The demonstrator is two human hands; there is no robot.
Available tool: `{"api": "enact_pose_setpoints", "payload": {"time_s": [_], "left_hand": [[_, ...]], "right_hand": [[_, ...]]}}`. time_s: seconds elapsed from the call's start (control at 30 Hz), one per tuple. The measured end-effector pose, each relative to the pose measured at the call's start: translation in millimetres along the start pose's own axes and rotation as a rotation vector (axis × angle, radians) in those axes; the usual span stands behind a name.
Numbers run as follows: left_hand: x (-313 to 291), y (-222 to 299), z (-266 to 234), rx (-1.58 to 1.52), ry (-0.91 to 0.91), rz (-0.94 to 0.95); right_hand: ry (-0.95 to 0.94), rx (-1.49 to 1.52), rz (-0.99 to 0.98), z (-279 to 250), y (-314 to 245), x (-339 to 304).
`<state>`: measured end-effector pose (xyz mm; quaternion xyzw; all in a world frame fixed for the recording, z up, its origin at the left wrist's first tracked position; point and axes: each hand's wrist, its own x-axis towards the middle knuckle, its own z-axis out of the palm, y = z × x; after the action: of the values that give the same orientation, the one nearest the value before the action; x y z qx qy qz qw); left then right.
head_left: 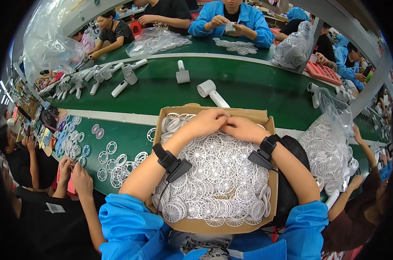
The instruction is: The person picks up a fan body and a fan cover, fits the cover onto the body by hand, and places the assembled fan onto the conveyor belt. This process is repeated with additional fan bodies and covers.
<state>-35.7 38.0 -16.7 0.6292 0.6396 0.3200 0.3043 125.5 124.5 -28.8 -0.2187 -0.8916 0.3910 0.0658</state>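
Nearest to me are the blue sleeves [129,221], bunched above bare forearms, each wrist strapped with a black band and a small dark device [177,168]. Between them sits an open cardboard box [196,226], loaded with white spoked grilles [205,173], some loose and overlapping, some stacked on edge at the near left corner. The left hand [208,122] and the right hand [244,129] meet above the far part of the box, fingers bent and drawn in close, tips against each other; I can't tell whether they pinch anything, since the knuckles hide it. The forearms also cover some grilles at either side.

Left of the box, white rings [111,147] are scattered over the green tabletop [136,130], blue rings [86,151] farther along, close to a co-worker's hands [73,173]. On the right, a black mesh thing [296,151] is half blocked by the right forearm, and past it a clear bag [324,151] bulges with more grilles.

Just past the box's far edge a white fan body [207,89] lies on the green belt [157,86], with more white handles [99,76] at the left. Across it, a person in a blue jacket [260,21] holds a pale part [230,27]. A hanging plastic sheet [53,39] screens the upper left.
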Motion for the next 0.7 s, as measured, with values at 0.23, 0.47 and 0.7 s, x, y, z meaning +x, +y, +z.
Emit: {"api": "enact_pose_setpoints", "payload": {"time_s": [0.23, 0.47, 0.7], "left_hand": [[-4.3, -6.4, 4.3, 0.068, -0.126, -0.053], [-5.4, -9.5, 5.5, 0.234, -0.158, -0.033], [-4.9, -2.4, 4.8, 0.271, -0.202, -0.053]], "right_hand": [[-0.057, -0.101, -0.105, 0.5, 8.3, 2.4], [-0.092, -0.126, -0.028, -3.5, 0.4, 0.8], [-0.104, -0.079, -0.008, -5.8, 2.9, -2.3]]}}
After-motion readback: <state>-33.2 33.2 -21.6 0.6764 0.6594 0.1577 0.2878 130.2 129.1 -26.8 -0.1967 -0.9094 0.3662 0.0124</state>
